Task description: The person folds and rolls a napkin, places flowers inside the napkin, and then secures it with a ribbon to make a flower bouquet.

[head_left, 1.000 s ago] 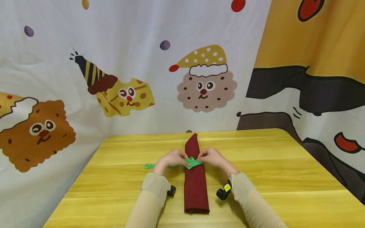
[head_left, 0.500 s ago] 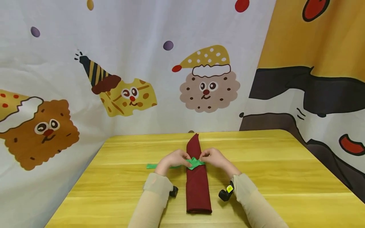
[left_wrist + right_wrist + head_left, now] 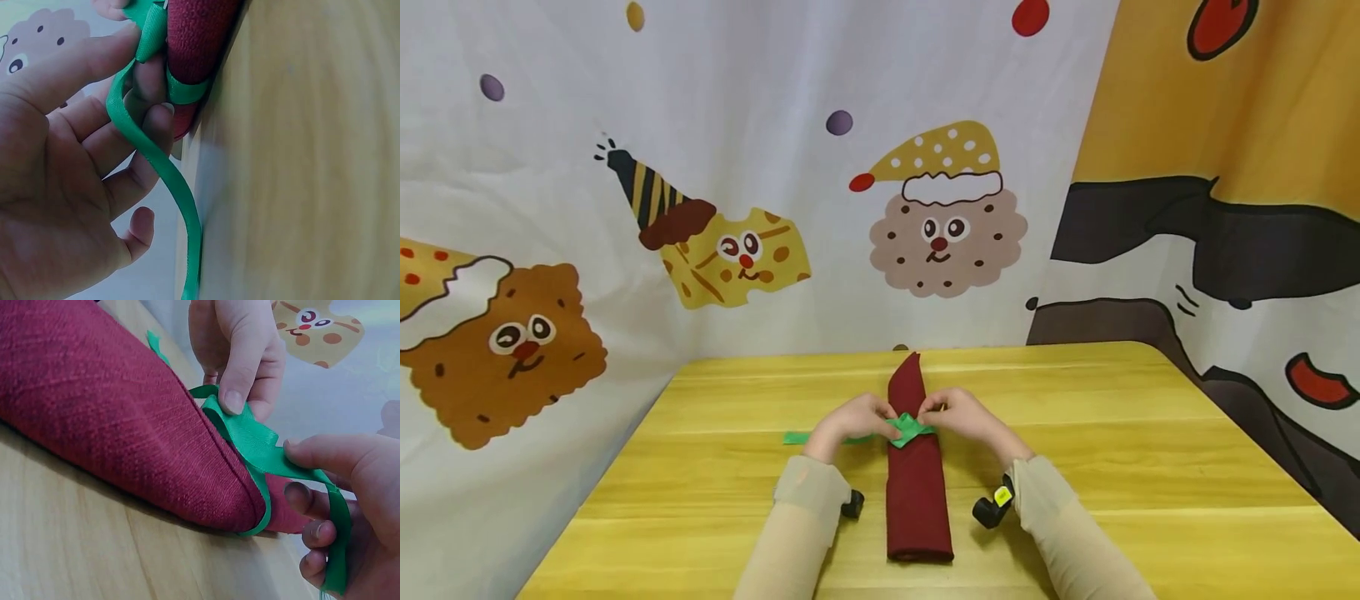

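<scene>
A dark red cloth (image 3: 917, 508), folded into a long roll with a pointed far end, lies lengthwise on the table. Green ribbon (image 3: 907, 430) goes round it above the middle, gathered on top into a loop. My left hand (image 3: 859, 417) pinches the gathered part between thumb and fingers; in the left wrist view a ribbon tail (image 3: 159, 164) hangs past the fingers to the table. On the other side, my right hand (image 3: 381, 500) pinches the ribbon between thumb and index finger, with its frayed end trailing down over the other curled fingers.
The wooden table (image 3: 1150, 467) stands against a white curtain (image 3: 760, 100) printed with cartoon food figures. A black wrist camera (image 3: 988, 510) sits at the right cuff, and another wrist camera (image 3: 853, 505) at the left, both beside the cloth roll.
The head view has shifted slightly. Both hands stay at the ribbon over the cloth roll, with only very slight finger movement.
</scene>
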`<control>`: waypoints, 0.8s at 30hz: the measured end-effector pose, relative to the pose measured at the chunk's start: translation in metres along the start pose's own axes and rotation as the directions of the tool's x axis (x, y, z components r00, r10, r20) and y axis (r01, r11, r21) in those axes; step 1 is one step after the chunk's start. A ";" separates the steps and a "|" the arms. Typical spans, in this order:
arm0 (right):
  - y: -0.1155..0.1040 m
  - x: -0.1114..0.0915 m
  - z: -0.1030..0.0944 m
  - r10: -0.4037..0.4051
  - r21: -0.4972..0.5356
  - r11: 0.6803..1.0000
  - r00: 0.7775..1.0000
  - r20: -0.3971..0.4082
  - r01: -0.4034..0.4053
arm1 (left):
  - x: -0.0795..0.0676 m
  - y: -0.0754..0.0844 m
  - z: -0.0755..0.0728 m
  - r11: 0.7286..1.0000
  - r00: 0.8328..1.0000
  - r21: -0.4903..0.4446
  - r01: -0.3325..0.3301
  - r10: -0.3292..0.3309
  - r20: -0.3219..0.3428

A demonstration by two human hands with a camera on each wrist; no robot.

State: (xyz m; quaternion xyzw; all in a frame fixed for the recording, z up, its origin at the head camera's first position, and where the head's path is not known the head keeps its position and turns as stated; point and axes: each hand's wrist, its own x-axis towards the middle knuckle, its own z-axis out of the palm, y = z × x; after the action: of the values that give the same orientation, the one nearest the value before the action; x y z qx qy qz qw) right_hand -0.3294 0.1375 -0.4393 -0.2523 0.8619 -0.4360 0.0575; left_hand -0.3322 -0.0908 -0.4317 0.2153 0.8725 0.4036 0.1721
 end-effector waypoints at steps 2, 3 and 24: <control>-0.001 0.000 0.000 -0.013 0.007 1.000 1.000 0.011 0.013 | 0.000 0.000 0.000 1.000 1.000 -0.002 -0.001 0.001 0.007; -0.001 0.000 0.001 -0.015 0.009 1.000 1.000 0.016 0.015 | 0.000 0.000 0.000 1.000 1.000 -0.003 0.001 -0.001 0.009; -0.001 0.003 0.007 -0.023 0.043 0.999 0.999 0.044 0.022 | 0.001 -0.002 0.000 1.000 1.000 -0.031 -0.004 0.004 0.001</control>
State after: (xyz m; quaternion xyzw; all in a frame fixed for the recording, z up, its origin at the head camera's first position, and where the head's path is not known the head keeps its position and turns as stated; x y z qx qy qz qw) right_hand -0.3294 0.1308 -0.4425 -0.2704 0.8481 -0.4491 0.0772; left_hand -0.3334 -0.0917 -0.4332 0.2147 0.8656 0.4171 0.1750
